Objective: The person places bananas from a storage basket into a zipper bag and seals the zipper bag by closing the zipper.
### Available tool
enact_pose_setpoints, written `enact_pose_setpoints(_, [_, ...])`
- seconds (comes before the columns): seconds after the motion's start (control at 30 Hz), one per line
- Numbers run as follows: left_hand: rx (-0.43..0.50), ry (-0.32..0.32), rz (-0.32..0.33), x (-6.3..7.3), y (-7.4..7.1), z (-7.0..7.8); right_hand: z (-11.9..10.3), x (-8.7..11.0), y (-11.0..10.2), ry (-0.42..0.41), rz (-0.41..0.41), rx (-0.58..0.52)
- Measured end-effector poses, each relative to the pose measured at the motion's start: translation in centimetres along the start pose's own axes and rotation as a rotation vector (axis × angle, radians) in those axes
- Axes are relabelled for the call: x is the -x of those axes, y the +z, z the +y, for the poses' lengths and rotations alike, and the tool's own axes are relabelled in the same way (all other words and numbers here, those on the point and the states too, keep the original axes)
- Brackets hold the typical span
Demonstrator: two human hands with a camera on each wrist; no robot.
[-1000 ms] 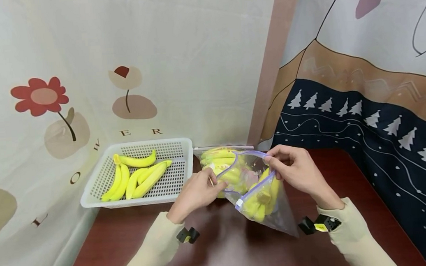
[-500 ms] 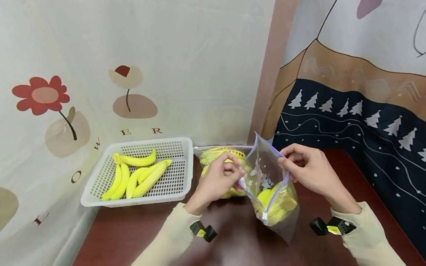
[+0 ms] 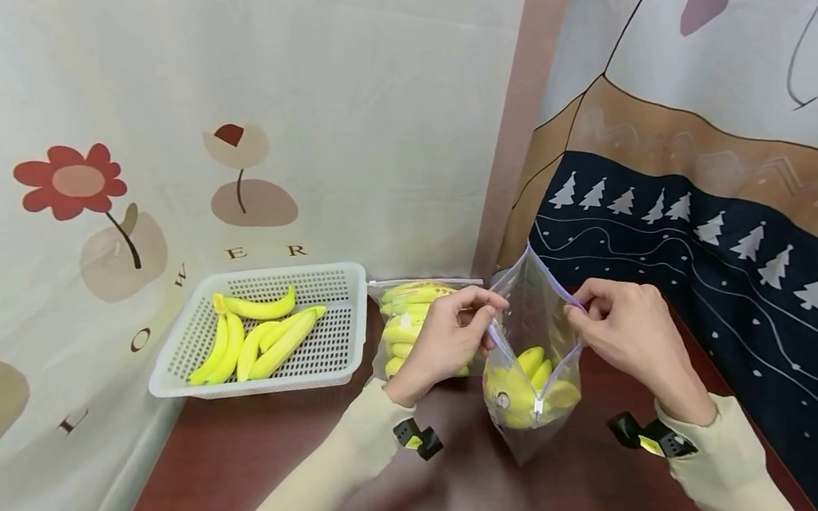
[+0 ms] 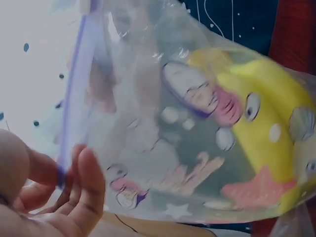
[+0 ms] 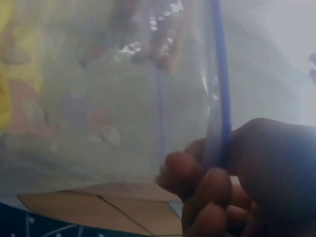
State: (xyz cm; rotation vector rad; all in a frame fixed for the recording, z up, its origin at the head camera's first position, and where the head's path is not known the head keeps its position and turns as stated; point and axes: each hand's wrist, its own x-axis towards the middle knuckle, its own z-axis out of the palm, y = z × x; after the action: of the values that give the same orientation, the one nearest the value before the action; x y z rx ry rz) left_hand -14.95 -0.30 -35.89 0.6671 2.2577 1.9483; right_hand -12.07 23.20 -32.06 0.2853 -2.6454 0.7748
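A clear zip bag (image 3: 524, 436) with a purple zip rim stands with its mouth spread wide, bananas (image 3: 531, 366) in its lower part. My left hand (image 3: 450, 336) pinches the rim on one side between thumb and fingers; the left wrist view shows the purple strip (image 4: 74, 98) in that pinch and sea-creature prints on the plastic. On the opposite side my right hand (image 3: 628, 331) pinches the rim, and the right wrist view has the purple strip (image 5: 221, 84) running down into its fingers (image 5: 217, 192). A white slider (image 3: 537, 406) sits at the near corner of the zip.
Behind my left hand lies another zip bag (image 3: 425, 284) packed with bananas. A white perforated basket (image 3: 261, 388) with several bananas (image 3: 287, 343) stands at the left on the dark red table (image 3: 287, 446). Printed cloths (image 3: 372, 131) hang close behind.
Both hands have moved right with the bag. The left hand has shifted its hold along the rim, and the mouth now stands taller and wider, slider turned toward me.
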Motion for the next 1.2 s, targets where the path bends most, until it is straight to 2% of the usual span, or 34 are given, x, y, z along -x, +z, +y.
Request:
enact_pose_setpoints(0.07, [-0.026,0.009,-0.012,0.1,0.3,0.4,-0.2,0.1,0.1,-0.041,0.073,0.033])
enact_pose_setpoints(0.13, [-0.023,0.007,-0.052,0.1,0.5,0.6,-0.3,0.2,0.2,-0.067,0.113,0.026])
enact_pose_setpoints(0.27, [0.040,-0.055,-0.165,0.1,0.6,0.5,-0.1,0.3,0.5,-0.112,0.175,-0.002])
enact_pose_setpoints(0.37, [0.063,-0.106,-0.222,0.0,0.5,0.1,0.1,0.3,0.8,-0.112,0.210,-0.033])
enact_pose_setpoints(0.43, [0.064,-0.149,-0.234,-0.1,0.3,-0.2,0.3,0.3,0.8,-0.094,0.180,-0.040])
enact_pose_setpoints(0.6, [0.055,-0.255,-0.176,-0.1,-0.4,-0.6,0.8,-0.2,0.7,0.032,-0.123,-0.030])
enact_pose_setpoints(0.67, [0.066,-0.275,-0.152,-0.2,-0.6,-0.7,1.1,-0.4,0.5,0.073,-0.199,-0.033])
enact_pose_setpoints(0.73, [0.089,-0.281,-0.143,-0.4,-0.8,-0.8,1.4,-0.7,0.4,0.087,-0.193,-0.048])
enact_pose_setpoints(0.8, [0.118,-0.265,-0.141,-0.7,-0.8,-0.9,1.6,-0.8,0.4,0.070,-0.139,-0.060])
enact_pose_setpoints(0.93, [0.198,-0.173,-0.147,-1.1,-0.8,-0.7,1.8,-1.1,0.6,0.016,0.027,-0.084])
enact_pose_setpoints(1.0, [0.195,-0.153,-0.163,-1.0,-0.7,-0.6,1.8,-1.1,0.5,0.011,0.061,-0.080])
enact_pose_setpoints(1.07, [0.155,-0.176,-0.186,-0.9,-0.8,-0.5,1.9,-1.2,0.4,0.023,0.024,-0.074])
enact_pose_setpoints(1.2, [0.081,-0.247,-0.199,-0.7,-1.0,-0.7,2.4,-1.3,0.2,0.079,-0.113,-0.065])
